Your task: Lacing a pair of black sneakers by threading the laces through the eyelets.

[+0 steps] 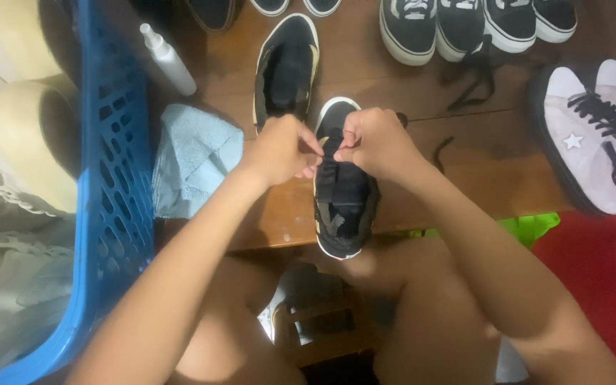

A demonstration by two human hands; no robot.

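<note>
A brown wooden counter [465, 178] is seen from above, crowded with footwear: a row of dark low sneakers with white soles [465, 25] along the far edge, a pale lilac high-top with black laces [600, 135] at the right, and a loose black lace [473, 82] lying near the row. A blue plastic basket [112, 178] holding white shoes [8, 235] stands at the left, with a white spray bottle [169, 60] and a folded light blue cloth [194, 160] just beside it. The black sneaker with a white sole [340, 192] is held at the near edge of the counter, toe pointing away, its heel overhanging the edge above the knees. Its mate [286, 68] lies just beyond it, unlaced. The left hand [279, 150] and the right hand [379, 142] are both closed in a pinch over the forward part of the shoe's opening, fingertips nearly touching; what is pinched appears to be the black lace or the eyelet edge, but it cannot be told apart from the dark upper. The step in hand is judged to be lacing at the front eyelets. For a clean result, the lace end should be kept flat and untwisted, fed squarely through the eyelet, and both ends should be drawn to equal length. The shoe should be steadied against the counter edge so that it does not tip off.
</note>
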